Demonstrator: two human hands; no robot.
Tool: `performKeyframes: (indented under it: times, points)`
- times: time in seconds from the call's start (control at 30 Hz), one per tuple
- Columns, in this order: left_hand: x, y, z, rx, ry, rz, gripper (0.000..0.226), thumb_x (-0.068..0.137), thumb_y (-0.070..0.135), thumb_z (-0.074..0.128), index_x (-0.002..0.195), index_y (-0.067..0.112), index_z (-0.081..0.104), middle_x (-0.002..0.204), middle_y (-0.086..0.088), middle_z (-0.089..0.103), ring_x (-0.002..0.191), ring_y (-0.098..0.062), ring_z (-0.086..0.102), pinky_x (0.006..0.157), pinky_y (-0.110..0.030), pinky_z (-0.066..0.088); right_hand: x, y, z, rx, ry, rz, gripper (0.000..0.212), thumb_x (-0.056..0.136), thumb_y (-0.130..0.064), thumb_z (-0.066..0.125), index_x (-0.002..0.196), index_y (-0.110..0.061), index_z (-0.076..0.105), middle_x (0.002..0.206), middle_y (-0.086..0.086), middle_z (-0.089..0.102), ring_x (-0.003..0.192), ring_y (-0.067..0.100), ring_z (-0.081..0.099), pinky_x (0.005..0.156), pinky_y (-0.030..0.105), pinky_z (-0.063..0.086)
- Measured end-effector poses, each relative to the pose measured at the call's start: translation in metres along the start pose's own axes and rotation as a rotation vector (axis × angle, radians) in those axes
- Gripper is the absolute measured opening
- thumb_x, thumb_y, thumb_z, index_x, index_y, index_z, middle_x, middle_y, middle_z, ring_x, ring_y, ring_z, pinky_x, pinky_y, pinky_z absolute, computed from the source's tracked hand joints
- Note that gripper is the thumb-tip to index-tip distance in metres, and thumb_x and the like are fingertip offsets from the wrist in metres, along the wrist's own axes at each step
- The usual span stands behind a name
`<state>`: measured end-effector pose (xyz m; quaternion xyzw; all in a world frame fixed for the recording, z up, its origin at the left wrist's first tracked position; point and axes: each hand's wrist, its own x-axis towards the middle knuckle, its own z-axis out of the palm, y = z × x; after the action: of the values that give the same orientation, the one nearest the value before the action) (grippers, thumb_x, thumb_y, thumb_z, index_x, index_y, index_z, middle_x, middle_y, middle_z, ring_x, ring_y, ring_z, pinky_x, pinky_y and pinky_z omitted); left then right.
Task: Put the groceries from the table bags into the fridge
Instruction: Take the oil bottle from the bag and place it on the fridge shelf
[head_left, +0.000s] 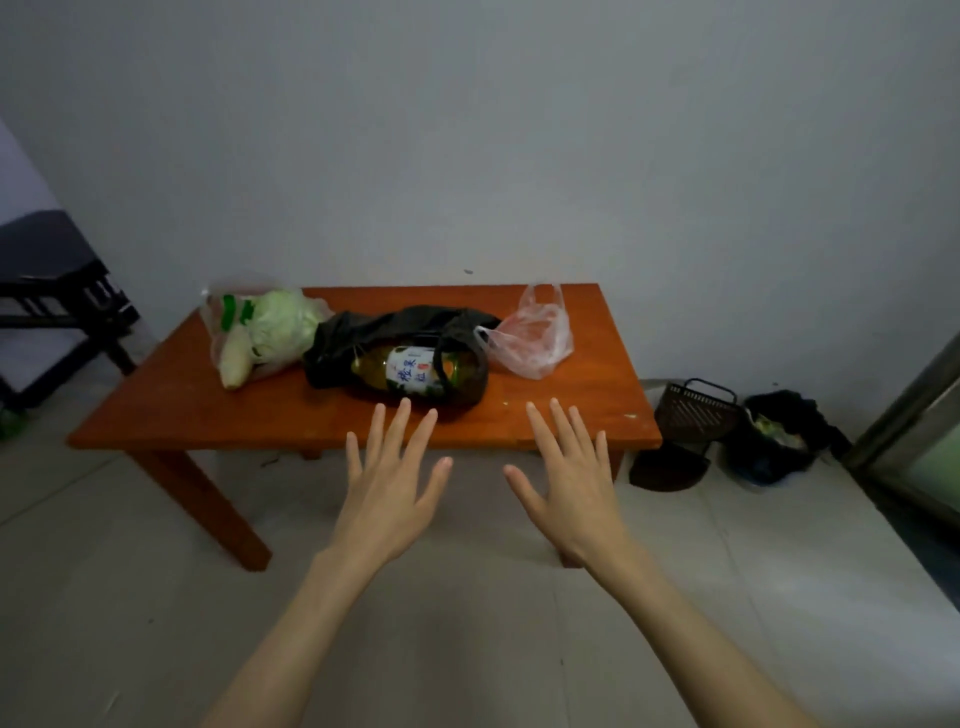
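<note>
Left hand (390, 483) and right hand (570, 480) both spread flat, empty, palms down, raised short of the tabletop (171, 410) near edge. Bottle (410, 370) straight ahead, lying on its side in black bag (363, 332), long axis left-right; left hand nearer. Cabbage bag (270, 327) far left, pink bag (535, 332) right. Fridge not in view

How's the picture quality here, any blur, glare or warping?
Head view: dim, flat indoor light; wide-angle warping bends the orange wooden table and floor edges; the left hand and right hand look slightly soft; the label on the green bottle stays readable; no strong glare.
</note>
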<state>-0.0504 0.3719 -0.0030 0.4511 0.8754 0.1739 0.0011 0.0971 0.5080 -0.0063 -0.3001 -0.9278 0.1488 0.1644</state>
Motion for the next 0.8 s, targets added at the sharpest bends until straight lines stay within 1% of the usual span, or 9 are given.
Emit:
performKeyframes:
  times: [0.07, 0.1, 0.2, 0.37, 0.47, 0.57, 0.63, 0.7, 0.8]
  points:
    - [0.019, -0.017, 0.008, -0.005, -0.018, -0.021, 0.069, 0.086, 0.064, 0.008, 0.148, 0.034, 0.004, 0.157, 0.004, -0.011, 0.14, -0.014, -0.024, 0.113, -0.043, -0.014, 0.023, -0.002, 0.013, 0.009, -0.036, -0.023, 0.072, 0.093, -0.055, 0.036, 0.149, -0.03, -0.001, 0.158, 0.0, -0.005, 0.144, 0.018, -0.013, 0.112, 0.038, -0.011]
    - [0.028, -0.025, 0.013, -0.014, -0.037, -0.037, 0.065, 0.09, 0.062, 0.014, 0.148, 0.034, 0.004, 0.157, 0.003, -0.011, 0.14, -0.015, -0.024, 0.114, -0.043, -0.013, 0.034, -0.003, 0.02, 0.007, -0.054, -0.031, 0.071, 0.093, -0.055, 0.036, 0.149, -0.031, -0.002, 0.158, 0.0, -0.005, 0.144, 0.018, -0.013, 0.112, 0.038, -0.011]
    - [0.057, -0.049, 0.023, -0.056, -0.073, -0.069, 0.058, 0.097, 0.048, 0.026, 0.149, 0.031, 0.007, 0.158, 0.001, -0.01, 0.142, -0.017, -0.021, 0.114, -0.042, -0.012, 0.071, -0.003, 0.039, 0.001, -0.091, -0.047, 0.07, 0.094, -0.054, 0.036, 0.149, -0.03, 0.0, 0.158, 0.001, -0.004, 0.145, 0.019, -0.011, 0.113, 0.037, -0.009]
    - [0.118, -0.105, 0.039, -0.054, -0.078, -0.064, 0.057, 0.098, 0.047, 0.027, 0.149, 0.029, 0.009, 0.158, 0.001, -0.007, 0.142, -0.017, -0.018, 0.113, -0.039, -0.011, 0.142, -0.019, 0.073, 0.046, -0.11, -0.08, 0.065, 0.095, -0.047, 0.04, 0.149, -0.026, 0.009, 0.158, 0.003, 0.005, 0.145, 0.02, -0.004, 0.115, 0.035, -0.002]
    - [0.164, -0.145, 0.053, -0.048, -0.079, -0.032, 0.056, 0.098, 0.044, 0.03, 0.149, 0.026, 0.014, 0.158, 0.0, -0.002, 0.144, -0.018, -0.015, 0.115, -0.039, -0.007, 0.188, -0.037, 0.101, 0.074, -0.067, -0.096, 0.059, 0.095, -0.04, 0.045, 0.147, -0.019, 0.025, 0.155, 0.005, 0.021, 0.145, 0.021, 0.011, 0.116, 0.034, 0.011]
    - [0.211, -0.189, 0.069, -0.065, -0.125, -0.002, 0.055, 0.098, 0.038, 0.036, 0.148, 0.022, 0.019, 0.158, -0.004, 0.005, 0.145, -0.021, -0.009, 0.116, -0.039, 0.0, 0.237, -0.061, 0.133, 0.043, -0.015, -0.109, 0.053, 0.092, -0.037, 0.047, 0.138, -0.011, 0.043, 0.145, 0.012, 0.041, 0.137, 0.028, 0.033, 0.112, 0.04, 0.024]
    - [0.238, -0.218, 0.079, -0.074, -0.165, 0.012, 0.054, 0.098, 0.035, 0.039, 0.147, 0.02, 0.023, 0.157, -0.006, 0.012, 0.145, -0.023, -0.003, 0.116, -0.04, 0.004, 0.269, -0.076, 0.156, 0.029, -0.045, -0.112, 0.05, 0.091, -0.033, 0.052, 0.134, -0.008, 0.047, 0.141, 0.014, 0.045, 0.133, 0.03, 0.038, 0.111, 0.042, 0.031]
    - [0.262, -0.243, 0.087, -0.059, -0.208, 0.027, 0.053, 0.098, 0.033, 0.039, 0.147, 0.019, 0.025, 0.156, -0.006, 0.017, 0.145, -0.023, 0.0, 0.116, -0.04, 0.006, 0.298, -0.087, 0.176, 0.03, -0.1, -0.114, 0.049, 0.091, -0.031, 0.054, 0.134, -0.008, 0.045, 0.141, 0.014, 0.043, 0.133, 0.029, 0.038, 0.11, 0.042, 0.035]
    - [0.289, -0.268, 0.09, -0.064, -0.243, 0.022, 0.053, 0.097, 0.032, 0.039, 0.146, 0.019, 0.025, 0.156, -0.004, 0.016, 0.145, -0.023, 0.003, 0.116, -0.041, 0.009, 0.334, -0.092, 0.202, -0.003, -0.243, -0.077, 0.052, 0.095, -0.032, 0.048, 0.141, -0.012, 0.035, 0.148, 0.011, 0.032, 0.138, 0.025, 0.026, 0.113, 0.035, 0.025]
